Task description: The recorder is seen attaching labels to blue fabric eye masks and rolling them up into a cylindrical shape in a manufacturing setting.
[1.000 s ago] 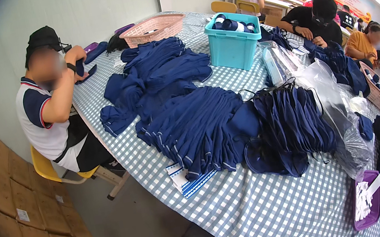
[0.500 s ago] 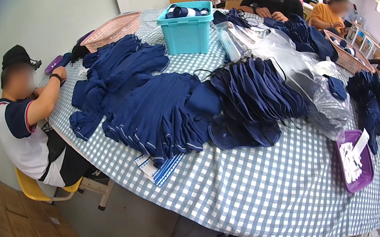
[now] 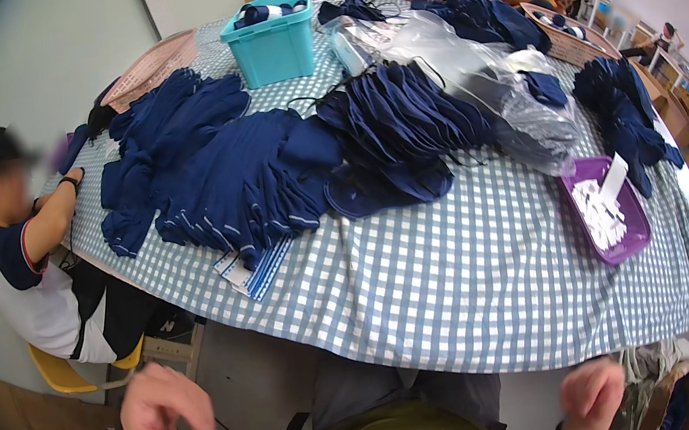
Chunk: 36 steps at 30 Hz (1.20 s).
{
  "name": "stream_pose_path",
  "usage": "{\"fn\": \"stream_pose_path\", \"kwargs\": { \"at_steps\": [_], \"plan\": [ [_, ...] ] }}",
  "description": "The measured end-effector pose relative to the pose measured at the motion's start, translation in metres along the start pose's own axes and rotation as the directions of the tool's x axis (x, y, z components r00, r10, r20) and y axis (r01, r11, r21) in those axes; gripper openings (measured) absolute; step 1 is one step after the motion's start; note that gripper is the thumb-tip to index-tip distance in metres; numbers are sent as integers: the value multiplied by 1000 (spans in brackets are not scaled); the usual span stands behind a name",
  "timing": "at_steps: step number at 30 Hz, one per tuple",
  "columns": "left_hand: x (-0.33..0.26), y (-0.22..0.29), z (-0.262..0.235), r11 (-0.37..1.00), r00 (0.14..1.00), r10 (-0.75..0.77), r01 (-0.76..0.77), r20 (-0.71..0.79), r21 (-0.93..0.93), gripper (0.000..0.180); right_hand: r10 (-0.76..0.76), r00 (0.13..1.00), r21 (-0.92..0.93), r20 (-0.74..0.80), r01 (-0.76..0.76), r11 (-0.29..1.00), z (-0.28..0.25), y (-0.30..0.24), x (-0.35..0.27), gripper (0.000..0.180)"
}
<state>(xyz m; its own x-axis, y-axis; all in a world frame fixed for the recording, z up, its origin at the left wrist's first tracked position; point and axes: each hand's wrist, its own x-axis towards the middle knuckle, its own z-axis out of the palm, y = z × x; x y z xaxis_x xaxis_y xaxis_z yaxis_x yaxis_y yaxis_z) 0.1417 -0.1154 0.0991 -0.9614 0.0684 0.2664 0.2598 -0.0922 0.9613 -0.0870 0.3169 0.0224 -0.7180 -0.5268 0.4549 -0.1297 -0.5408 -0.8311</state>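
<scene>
At 8 o'clock, left hand point(image 3: 167, 409): thumb and fingers apart. At 5 o'clock, right hand point(image 3: 591, 392): fingers curled, cannot tell whether gripping. On the table point(image 3: 486, 300), at 3 o'clock: purple tray point(image 3: 636, 228), holding white slips point(image 3: 600, 218). At 10: navy cloths point(image 3: 238, 178), heaped. Toward 12: turquoise bin point(image 3: 274, 55), holding navy-and-white rolls point(image 3: 263, 13). At 2: pink basket point(image 3: 578, 46), navy-and-white pieces point(image 3: 556, 22) inside.
</scene>
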Motion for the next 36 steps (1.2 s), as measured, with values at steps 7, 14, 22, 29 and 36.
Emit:
{"fn": "stream_pose_path", "kwargs": {
  "at_steps": [7, 14, 22, 29, 36],
  "plan": [
    [61, 11, 1, 777, 598, 620, -559, -509, 290, 20, -100, 916, -258, -389, -4, 966, 19, 16, 51, 30],
    [135, -10, -7, 718, 490, 689, -366, -534, 592, 24, 89, 798, -158, -596, -225, 961, 30, 16, 129, 25],
    [203, -64, -29, 312, 894, 414, 36, -170, 949, 12, -44, 999, -710, 13, 40, 703, 92, 23, 120, 3],
    [178, -69, -50, 38, 981, 124, 148, -152, 988, 25, -133, 952, -881, -277, -196, 431, 65, 49, 119, 4],
    [180, -72, -46, -4, 977, 163, 141, -139, 990, 13, 8, 997, -951, -72, -71, 301, 61, 88, 88, 15]
  ]
}}
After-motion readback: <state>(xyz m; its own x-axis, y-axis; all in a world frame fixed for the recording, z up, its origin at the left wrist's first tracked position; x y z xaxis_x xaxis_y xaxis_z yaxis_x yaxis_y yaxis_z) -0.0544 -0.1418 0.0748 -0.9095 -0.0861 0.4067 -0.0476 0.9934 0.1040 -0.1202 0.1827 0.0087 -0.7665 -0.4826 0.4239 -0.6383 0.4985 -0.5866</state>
